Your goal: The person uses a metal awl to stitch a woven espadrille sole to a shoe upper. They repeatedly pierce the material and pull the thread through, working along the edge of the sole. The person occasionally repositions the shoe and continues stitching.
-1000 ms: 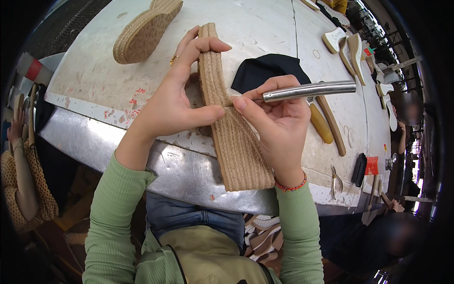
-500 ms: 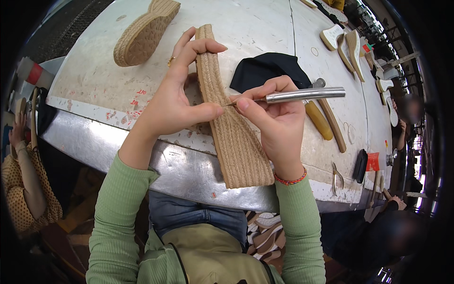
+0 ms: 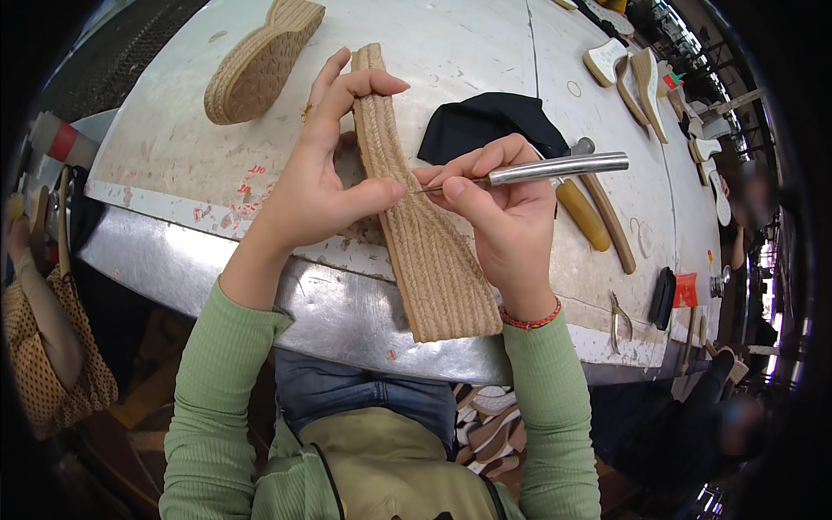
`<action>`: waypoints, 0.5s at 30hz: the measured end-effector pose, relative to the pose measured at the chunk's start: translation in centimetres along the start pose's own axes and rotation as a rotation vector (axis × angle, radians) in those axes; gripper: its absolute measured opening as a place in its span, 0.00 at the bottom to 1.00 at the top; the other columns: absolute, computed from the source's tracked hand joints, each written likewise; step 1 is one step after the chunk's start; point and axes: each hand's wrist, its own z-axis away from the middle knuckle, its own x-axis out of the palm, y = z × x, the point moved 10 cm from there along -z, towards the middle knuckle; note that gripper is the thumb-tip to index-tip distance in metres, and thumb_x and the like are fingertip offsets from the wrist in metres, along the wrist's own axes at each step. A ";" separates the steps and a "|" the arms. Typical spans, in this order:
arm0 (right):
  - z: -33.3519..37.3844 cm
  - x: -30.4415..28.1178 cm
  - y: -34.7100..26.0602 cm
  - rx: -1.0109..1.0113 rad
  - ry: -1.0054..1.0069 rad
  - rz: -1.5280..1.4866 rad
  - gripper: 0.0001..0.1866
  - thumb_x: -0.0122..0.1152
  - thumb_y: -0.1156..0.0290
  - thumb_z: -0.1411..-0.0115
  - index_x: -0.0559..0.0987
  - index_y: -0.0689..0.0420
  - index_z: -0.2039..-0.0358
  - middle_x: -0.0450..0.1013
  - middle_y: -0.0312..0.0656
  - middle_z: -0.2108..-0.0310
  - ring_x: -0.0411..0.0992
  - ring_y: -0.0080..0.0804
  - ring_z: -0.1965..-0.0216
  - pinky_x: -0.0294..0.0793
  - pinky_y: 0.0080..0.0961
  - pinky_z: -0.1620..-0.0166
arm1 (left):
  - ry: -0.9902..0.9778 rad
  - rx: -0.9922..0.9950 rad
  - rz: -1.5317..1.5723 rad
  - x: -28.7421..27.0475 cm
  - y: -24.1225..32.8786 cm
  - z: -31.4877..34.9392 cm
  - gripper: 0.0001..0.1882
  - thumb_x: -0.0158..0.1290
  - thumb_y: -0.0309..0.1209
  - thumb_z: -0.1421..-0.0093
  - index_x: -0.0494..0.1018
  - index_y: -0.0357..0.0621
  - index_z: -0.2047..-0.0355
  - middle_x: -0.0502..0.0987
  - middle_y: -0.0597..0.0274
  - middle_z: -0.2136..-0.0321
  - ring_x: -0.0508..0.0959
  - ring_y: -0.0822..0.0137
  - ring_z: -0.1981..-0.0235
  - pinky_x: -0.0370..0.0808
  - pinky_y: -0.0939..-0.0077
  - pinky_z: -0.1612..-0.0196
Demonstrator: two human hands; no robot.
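Observation:
A braided jute wedge sole [image 3: 433,269] stands on its side over the table's front edge, its thick end toward me. My left hand [image 3: 316,173] grips its narrow part, fingers over the far end and thumb on the woven side. In my right hand [image 3: 511,225] is an awl [image 3: 559,168] with a shiny metal handle, pinched between thumb and fingers. The awl's thin tip reaches the jute beside my left thumb; whether it has gone in I cannot tell. Behind my right hand lies a black cloth piece [image 3: 490,126].
Another jute wedge sole [image 3: 264,65] lies at the far left. Right of my hand are a hammer [image 3: 611,221], a yellow handle [image 3: 582,217] and pincers [image 3: 617,322]. A black case [image 3: 664,297] lies beside a red packet [image 3: 685,290]. White-topped soles [image 3: 607,62] stand farther off. Co-workers sit at both sides.
The awl's handle has shifted slightly left, and more of its thin shaft shows between my fingers and the jute. My left thumb has moved slightly left and up along the sole.

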 end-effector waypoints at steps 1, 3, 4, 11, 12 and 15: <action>0.0 0.1 -0.2 -0.015 -0.011 0.022 0.10 0.57 0.86 0.43 0.66 0.62 0.65 0.75 0.47 0.67 0.78 0.36 0.58 0.79 0.24 0.55 | -0.003 -0.006 0.000 0.0 0.0 0.0 0.36 0.61 0.34 0.58 0.65 0.46 0.45 0.62 0.59 0.45 0.38 0.52 0.29 0.68 0.61 0.44; 0.0 0.3 -0.4 -0.019 -0.007 0.045 0.10 0.57 0.86 0.43 0.66 0.62 0.65 0.74 0.47 0.67 0.78 0.36 0.58 0.79 0.24 0.54 | -0.009 -0.004 -0.017 0.0 -0.1 0.0 0.37 0.61 0.35 0.58 0.65 0.46 0.45 0.62 0.59 0.45 0.38 0.52 0.29 0.68 0.61 0.43; 0.1 0.4 -0.5 -0.021 -0.005 0.056 0.10 0.57 0.86 0.43 0.66 0.63 0.65 0.74 0.46 0.67 0.78 0.36 0.58 0.79 0.24 0.53 | -0.013 0.003 -0.034 0.0 -0.2 0.1 0.37 0.62 0.35 0.59 0.65 0.45 0.45 0.62 0.59 0.45 0.39 0.52 0.29 0.68 0.61 0.43; -0.1 -0.6 0.4 0.073 0.111 -0.139 0.12 0.55 0.85 0.40 0.63 0.62 0.59 0.73 0.46 0.67 0.79 0.39 0.62 0.84 0.30 0.59 | 0.025 0.036 -0.075 -0.2 -0.1 0.0 0.38 0.63 0.36 0.60 0.65 0.45 0.46 0.61 0.58 0.44 0.39 0.52 0.30 0.68 0.60 0.43; -0.1 -0.6 0.4 0.070 0.106 -0.120 0.13 0.55 0.85 0.41 0.63 0.62 0.59 0.73 0.46 0.67 0.79 0.39 0.62 0.84 0.30 0.59 | 0.027 0.033 -0.070 -0.1 -0.1 0.0 0.38 0.63 0.35 0.60 0.65 0.45 0.46 0.61 0.58 0.44 0.39 0.52 0.30 0.69 0.60 0.43; -0.1 -0.6 0.4 0.056 0.083 -0.062 0.13 0.55 0.84 0.40 0.63 0.60 0.59 0.73 0.46 0.66 0.79 0.41 0.61 0.84 0.31 0.58 | 0.033 0.031 -0.057 -0.1 0.0 0.0 0.37 0.63 0.34 0.60 0.65 0.44 0.46 0.61 0.58 0.45 0.39 0.52 0.30 0.69 0.60 0.43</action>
